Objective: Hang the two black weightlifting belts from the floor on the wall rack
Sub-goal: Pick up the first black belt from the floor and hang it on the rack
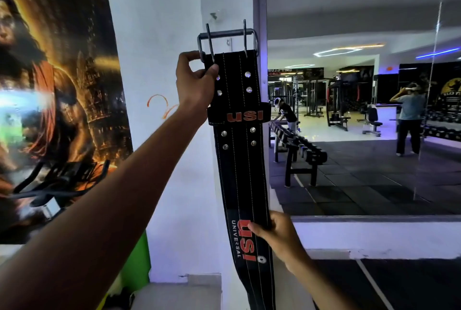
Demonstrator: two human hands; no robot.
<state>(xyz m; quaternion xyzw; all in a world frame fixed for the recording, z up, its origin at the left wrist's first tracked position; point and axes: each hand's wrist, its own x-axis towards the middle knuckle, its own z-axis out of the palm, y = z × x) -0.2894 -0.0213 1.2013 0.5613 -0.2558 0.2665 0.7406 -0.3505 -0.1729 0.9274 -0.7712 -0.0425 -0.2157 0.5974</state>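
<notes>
Two hands are on one belt from where I watch. Nearest me, my right hand sits low in the view, its fingers pinching the right edge of the black belt over the red USI lettering, thumb on the face and the rest wrapped behind. My left forearm runs up from the lower left corner to my left hand, which is raised high and clamped on the belt's upper left corner: the thumb presses the face beside the rivets and the forefinger hooks over the side of the steel buckle. The belt hangs lengthwise between the two hands, buckle uppermost, its two prongs pointing up, and its tail runs out of the bottom of the picture. Just behind the buckle, on the white pillar, a small wall fitting shows through the buckle frame; I cannot tell whether the buckle touches it. A large poster covers the wall left of the pillar. Farther off to the right, a wide mirror shows a dumbbell rack, gym machines and two people.
</notes>
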